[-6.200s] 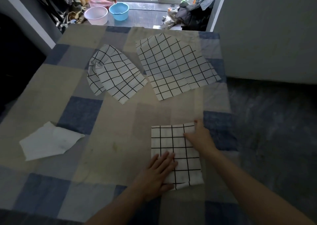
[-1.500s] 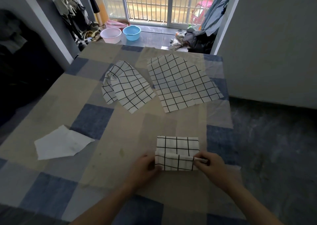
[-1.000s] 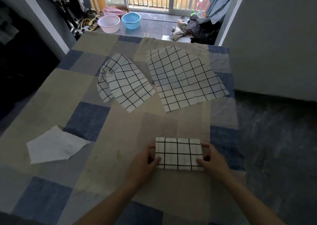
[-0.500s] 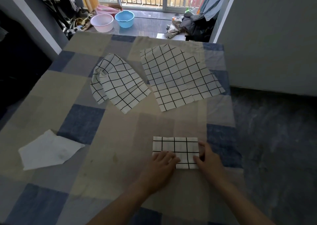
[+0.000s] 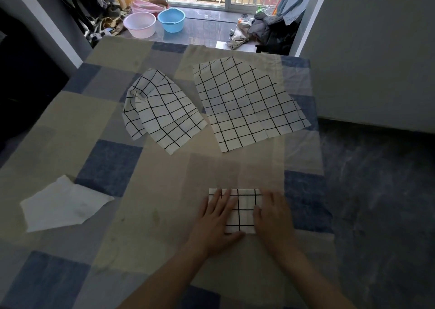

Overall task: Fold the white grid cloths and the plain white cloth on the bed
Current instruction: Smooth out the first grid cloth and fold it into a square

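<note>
A small folded white grid cloth point(image 5: 244, 208) lies near the bed's front right. My left hand point(image 5: 217, 219) lies flat on its left half with straight fingers, and my right hand point(image 5: 273, 216) presses flat on its right half. Farther back, a crumpled grid cloth point(image 5: 162, 113) lies left of a larger grid cloth point(image 5: 247, 103) that is spread out flat. The plain white cloth point(image 5: 63, 204) lies unfolded at the left side of the bed.
The bed point(image 5: 150, 202) has a blue, grey and beige patchwork cover. Its right edge drops to a dark floor point(image 5: 376, 191). Beyond the far edge stand a pink basin point(image 5: 140, 23) and a blue basin point(image 5: 171, 19), with a heap of clothes point(image 5: 263, 30) beside a grey wall.
The near grid cloth was folded in half again into a smaller rectangle. Both hands went from holding its side edges to lying flat on top of it.
</note>
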The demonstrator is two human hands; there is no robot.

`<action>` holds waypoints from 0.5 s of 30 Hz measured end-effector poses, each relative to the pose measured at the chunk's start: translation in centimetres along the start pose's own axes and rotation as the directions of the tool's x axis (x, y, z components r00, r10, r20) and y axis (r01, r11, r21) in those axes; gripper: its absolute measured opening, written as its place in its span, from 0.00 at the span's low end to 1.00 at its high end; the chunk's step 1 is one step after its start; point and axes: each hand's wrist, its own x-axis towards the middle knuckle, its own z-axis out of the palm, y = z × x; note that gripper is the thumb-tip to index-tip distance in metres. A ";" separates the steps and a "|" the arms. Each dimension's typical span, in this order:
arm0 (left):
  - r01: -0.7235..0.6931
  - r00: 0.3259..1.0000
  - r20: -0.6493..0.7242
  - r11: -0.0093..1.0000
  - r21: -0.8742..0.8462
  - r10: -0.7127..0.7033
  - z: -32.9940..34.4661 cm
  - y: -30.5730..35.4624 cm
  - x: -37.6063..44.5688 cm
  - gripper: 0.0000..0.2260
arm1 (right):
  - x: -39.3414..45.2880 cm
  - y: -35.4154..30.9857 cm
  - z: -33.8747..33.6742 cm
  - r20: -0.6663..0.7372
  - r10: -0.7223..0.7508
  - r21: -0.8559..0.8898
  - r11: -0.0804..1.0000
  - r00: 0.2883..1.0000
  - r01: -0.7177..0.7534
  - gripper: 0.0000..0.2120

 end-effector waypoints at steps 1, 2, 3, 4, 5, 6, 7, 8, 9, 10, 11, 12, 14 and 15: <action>-0.002 1.000 -0.009 1.000 0.008 0.002 0.2 0.0 0.0 0.38 | 0.0 -1.2 0.5 -0.011 -0.085 0.004 0.996 0.996 0.085 0.19; -0.007 1.000 -0.008 1.000 0.019 0.007 0.3 -0.1 0.1 0.38 | -0.1 -2.3 1.1 0.007 -0.155 0.038 0.987 0.988 0.155 0.20; -0.016 1.000 -0.002 0.999 0.039 0.017 0.4 -0.1 0.1 0.37 | -0.2 -3.1 1.8 0.037 -0.201 0.090 0.976 0.979 0.197 0.22; -0.030 1.000 -0.001 0.998 0.063 0.030 0.5 -0.1 0.1 0.37 | -0.4 -3.6 2.6 0.091 -0.222 0.135 0.969 0.971 0.209 0.24; -0.044 0.999 -0.007 0.996 0.080 0.044 0.5 -0.2 0.2 0.37 | -0.5 -3.8 3.4 0.156 -0.226 0.158 0.967 0.962 0.201 0.26; -0.056 0.998 -0.014 0.995 0.083 0.058 0.5 -0.2 0.2 0.36 | -0.6 -3.7 3.9 0.217 -0.216 0.163 0.970 0.952 0.183 0.27; -0.065 0.998 -0.019 0.995 0.075 0.067 0.4 -0.2 0.1 0.35 | -0.6 -3.2 4.6 0.270 -0.203 0.146 0.975 0.941 0.168 0.28; -0.067 0.997 -0.024 0.996 0.065 0.069 0.4 -0.3 0.1 0.34 | -0.6 -2.7 4.9 0.299 -0.192 0.117 0.980 0.935 0.164 0.29; -0.065 0.997 -0.029 0.996 0.055 0.066 0.3 -0.4 0.1 0.32 | -0.5 -2.0 5.1 0.306 -0.179 0.080 0.984 0.935 0.162 0.29; -0.061 0.997 -0.035 0.997 0.051 0.063 0.3 -0.6 0.0 0.30 | -0.3 -1.3 5.0 0.303 -0.171 0.030 0.985 0.937 0.170 0.28; -0.067 0.997 -0.040 0.996 0.056 0.069 0.4 -1.0 0.0 0.28 | -0.3 -0.4 4.7 0.301 -0.158 -0.020 0.985 0.940 0.172 0.28; -0.081 0.996 -0.032 0.994 0.070 0.083 0.4 -1.4 -0.1 0.28 | -0.3 0.7 4.3 0.298 -0.138 -0.062 0.985 0.944 0.164 0.28; -0.093 0.996 -0.007 0.990 0.102 0.094 0.3 -2.4 -0.4 0.28 | -0.4 2.9 3.7 0.278 -0.098 -0.100 0.987 0.956 0.130 0.29; -0.083 0.997 0.000 0.990 0.115 0.083 0.2 -2.9 -0.5 0.30 | -0.5 4.0 3.3 0.267 -0.069 -0.101 0.990 0.961 0.100 0.29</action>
